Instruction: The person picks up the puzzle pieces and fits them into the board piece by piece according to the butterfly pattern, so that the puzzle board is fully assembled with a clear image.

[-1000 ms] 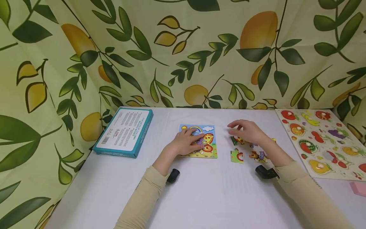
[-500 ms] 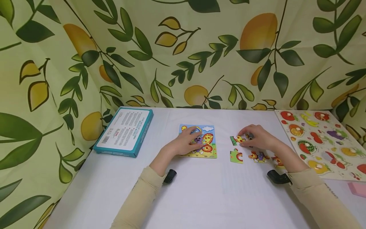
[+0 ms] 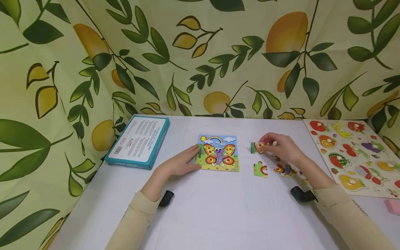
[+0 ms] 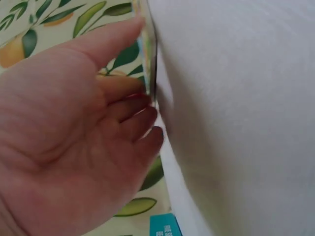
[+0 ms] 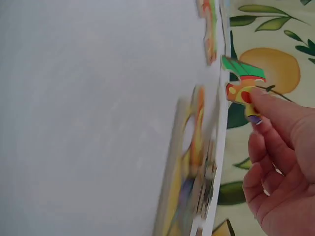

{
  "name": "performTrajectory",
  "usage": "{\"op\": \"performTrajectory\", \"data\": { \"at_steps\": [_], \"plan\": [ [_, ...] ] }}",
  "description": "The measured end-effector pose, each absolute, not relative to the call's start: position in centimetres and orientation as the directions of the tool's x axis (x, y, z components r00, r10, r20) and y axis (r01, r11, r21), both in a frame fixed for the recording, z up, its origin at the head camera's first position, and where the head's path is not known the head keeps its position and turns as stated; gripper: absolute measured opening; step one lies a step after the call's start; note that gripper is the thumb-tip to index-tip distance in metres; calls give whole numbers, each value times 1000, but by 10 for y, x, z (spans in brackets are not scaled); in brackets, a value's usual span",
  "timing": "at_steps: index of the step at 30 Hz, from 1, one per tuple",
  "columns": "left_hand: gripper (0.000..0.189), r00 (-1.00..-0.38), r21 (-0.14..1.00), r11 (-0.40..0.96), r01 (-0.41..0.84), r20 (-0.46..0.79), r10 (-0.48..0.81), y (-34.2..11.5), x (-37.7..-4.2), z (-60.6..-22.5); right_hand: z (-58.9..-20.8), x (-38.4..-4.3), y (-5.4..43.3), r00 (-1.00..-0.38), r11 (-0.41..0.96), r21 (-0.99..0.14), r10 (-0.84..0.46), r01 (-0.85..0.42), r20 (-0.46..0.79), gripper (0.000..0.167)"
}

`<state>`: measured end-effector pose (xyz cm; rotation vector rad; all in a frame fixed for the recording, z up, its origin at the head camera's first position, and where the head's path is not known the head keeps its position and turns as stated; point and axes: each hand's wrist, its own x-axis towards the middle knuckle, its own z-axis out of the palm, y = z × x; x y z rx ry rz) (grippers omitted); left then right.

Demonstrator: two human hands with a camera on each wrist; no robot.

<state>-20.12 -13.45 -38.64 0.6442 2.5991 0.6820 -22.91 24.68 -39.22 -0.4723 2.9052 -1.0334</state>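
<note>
A square butterfly picture board (image 3: 220, 152) lies on the white table in the head view. My left hand (image 3: 179, 163) is at the board's left side, its thumb and fingertips touching that edge, fingers fairly straight. Between thumb and index finger, my right hand (image 3: 281, 147) pinches a jigsaw piece (image 5: 247, 83) with green, red and yellow parts. In the right wrist view this piece is held off the table. A green jigsaw piece (image 3: 260, 170) with a red arc lies just below it. More butterfly pieces (image 3: 284, 170) lie beneath the right hand, partly hidden by it.
A teal-edged box (image 3: 137, 142) lies at the back left. On the right is a fruit puzzle board (image 3: 353, 152), with a pink block (image 3: 392, 206) at the table's right side. A leaf-patterned cloth (image 3: 200, 62) hangs behind the table.
My left hand has slid left off the butterfly board to its left edge, uncovering the picture. The right hand has drawn back from over the pieces and picked up one jigsaw piece.
</note>
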Motion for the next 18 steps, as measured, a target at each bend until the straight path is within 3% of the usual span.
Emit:
{"op": "performTrajectory", "data": {
  "at_steps": [3,7,11,18],
  "plan": [
    [73,-818,539,771,339,-235,525,-138,-200,-388,-390,-231,234,-970,661,-722,-238,-205,57,23],
    [72,-820,546,767,337,-229,524,-139,-200,-389,-389,-236,201,-975,483,-875,-210,-38,-74,35],
    [72,-823,564,758,328,-224,523,-139,-201,-390,-391,-238,156,-951,340,-937,-251,87,-179,37],
    [72,-821,582,746,323,-219,527,-139,-201,-389,-397,-244,99,-942,460,-886,-269,58,-201,29]
  ]
}}
